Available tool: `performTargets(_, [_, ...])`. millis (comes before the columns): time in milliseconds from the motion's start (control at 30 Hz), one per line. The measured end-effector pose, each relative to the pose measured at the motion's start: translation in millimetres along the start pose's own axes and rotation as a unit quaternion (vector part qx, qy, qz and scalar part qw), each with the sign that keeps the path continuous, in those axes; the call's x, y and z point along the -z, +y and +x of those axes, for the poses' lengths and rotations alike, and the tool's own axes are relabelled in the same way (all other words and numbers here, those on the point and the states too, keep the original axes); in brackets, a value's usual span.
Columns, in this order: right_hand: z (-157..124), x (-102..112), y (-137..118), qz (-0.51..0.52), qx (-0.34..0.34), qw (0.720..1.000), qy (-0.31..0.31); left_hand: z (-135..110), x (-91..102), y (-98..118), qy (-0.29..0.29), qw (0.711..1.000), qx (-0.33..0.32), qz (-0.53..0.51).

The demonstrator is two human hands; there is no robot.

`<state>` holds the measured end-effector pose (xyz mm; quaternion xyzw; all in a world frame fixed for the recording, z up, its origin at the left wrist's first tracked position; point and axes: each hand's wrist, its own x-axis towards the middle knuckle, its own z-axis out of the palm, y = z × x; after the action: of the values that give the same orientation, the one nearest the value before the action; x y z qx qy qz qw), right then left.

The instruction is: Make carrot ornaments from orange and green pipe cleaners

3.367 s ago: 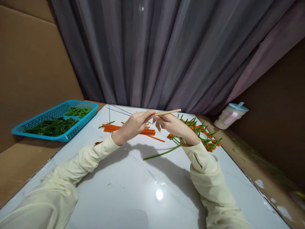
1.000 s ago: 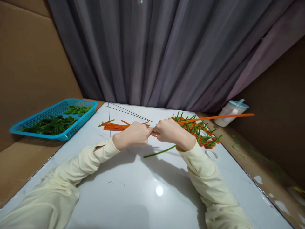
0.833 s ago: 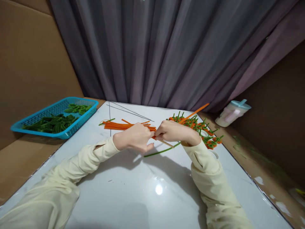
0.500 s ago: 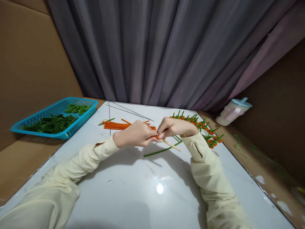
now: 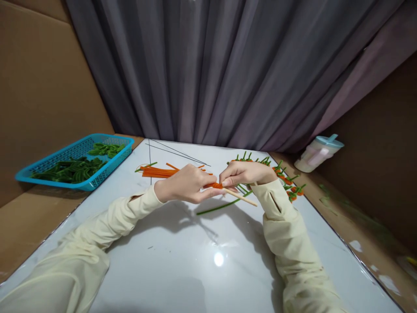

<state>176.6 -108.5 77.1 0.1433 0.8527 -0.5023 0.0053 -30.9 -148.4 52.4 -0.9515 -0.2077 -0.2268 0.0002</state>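
Note:
My left hand (image 5: 185,184) and my right hand (image 5: 243,174) meet above the middle of the white table (image 5: 182,252). Between their fingertips is a thin wooden stick (image 5: 243,198) with an orange pipe cleaner (image 5: 215,185) coiled tightly round it. The left fingers pinch the coil and the stick's left end. My right fingers are closed on the coil's right side, and the stick's bare end points down to the right. A single green pipe cleaner (image 5: 218,207) lies on the table under the hands.
Straight orange pipe cleaners (image 5: 158,172) lie behind my left hand, with thin dark wires (image 5: 176,151) beyond. Several finished orange-and-green pieces (image 5: 286,182) lie at the right. A blue basket (image 5: 76,161) of green pieces sits at left, a lidded cup (image 5: 317,152) at right.
The long orange pipe cleaner that stuck out to the right has been wound onto the stick into a short coil. The stick's bare end now points down to the right.

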Motion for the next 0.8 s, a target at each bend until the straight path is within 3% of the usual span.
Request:
performTargets(200, [-0.8, -2.2, -2.4, 0.007, -0.018, 0.998, 0.061, 0.4, 1.6, -4.8, -0.012, 0.997, 0.022, -0.078])
performTargets(467, [2.0, -9.6, -16.8, 0.015, -0.048, 0.976, 0.212, 4.0, -7.0, -13.8, 0.082, 0.958, 0.107, -0.253])
performTargets(667, [13.7, -16.0, -22.3, -0.081, -0.014, 0.932, 0.352, 6.3, -11.7, -20.3, 0.152, 0.904, 0.169, -0.363])
performTargets(800, [19.1, -22.6, -31.9, -0.181, -0.068, 0.886, 0.421, 5.5, -9.2, -21.0, 0.173, 0.917, 0.17, -0.317])
